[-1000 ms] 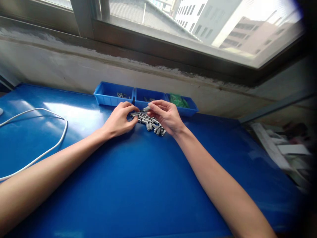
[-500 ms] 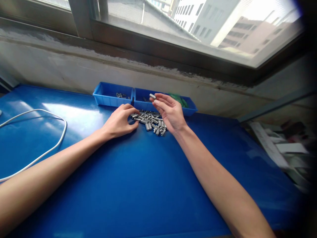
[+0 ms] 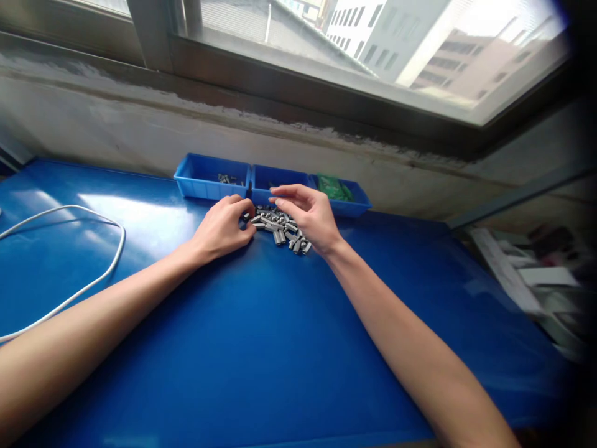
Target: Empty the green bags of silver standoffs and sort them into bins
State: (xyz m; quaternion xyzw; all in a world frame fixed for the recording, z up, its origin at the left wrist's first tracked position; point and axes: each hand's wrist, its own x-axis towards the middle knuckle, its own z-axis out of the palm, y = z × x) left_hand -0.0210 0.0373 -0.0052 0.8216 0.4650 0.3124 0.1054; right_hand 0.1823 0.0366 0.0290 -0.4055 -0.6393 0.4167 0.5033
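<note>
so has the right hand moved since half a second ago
Yes, the right hand has moved left and slightly down, judged against the rightmost blue bin.

Metal pieces (image 3: 278, 237) are silver-grey. Tabletop (image 3: 261, 348) is plain blue, with whitish glare at left. Three trays (image 3: 209, 188) are blue; packet (image 3: 332, 186) in the right-hand one is green. Cable (image 3: 122, 241) is white. Window frame (image 3: 280, 92) is brownish grey, wall (image 3: 116, 124) off-white and blotched. Building (image 3: 356, 15) outside is white with rows of dark windows.

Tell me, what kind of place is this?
It looks like a small workshop or assembly spot: there's a blue worktable, a pile of metal pieces and a row of blue bins.
</note>
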